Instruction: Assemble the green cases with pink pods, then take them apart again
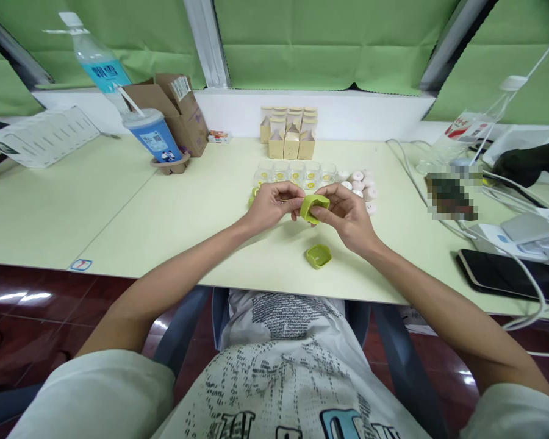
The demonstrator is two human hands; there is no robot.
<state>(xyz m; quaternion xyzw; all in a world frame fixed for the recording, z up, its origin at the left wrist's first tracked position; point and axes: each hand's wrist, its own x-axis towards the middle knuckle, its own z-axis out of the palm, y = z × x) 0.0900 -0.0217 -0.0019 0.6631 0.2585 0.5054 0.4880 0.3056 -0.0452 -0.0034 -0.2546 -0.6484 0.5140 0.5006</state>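
Note:
My right hand (345, 216) pinches a small green case half (313, 206) above the pale table (187, 213). My left hand (272, 204) is closed right beside it, fingers curled on something small I cannot make out, touching the green piece. A second green case half (319, 256) lies on the table just below my hands. Behind the hands stand a row of clear cups with yellow parts (295, 173) and several small white-pink round pieces (362, 183).
Small beige boxes (289, 134) stand at the back by the wall. A blue drink cup (155, 137), a water bottle (98, 61) and a cardboard box (178, 103) are at the back left. Cables, a power adapter (528, 227) and a black phone (507, 277) lie right.

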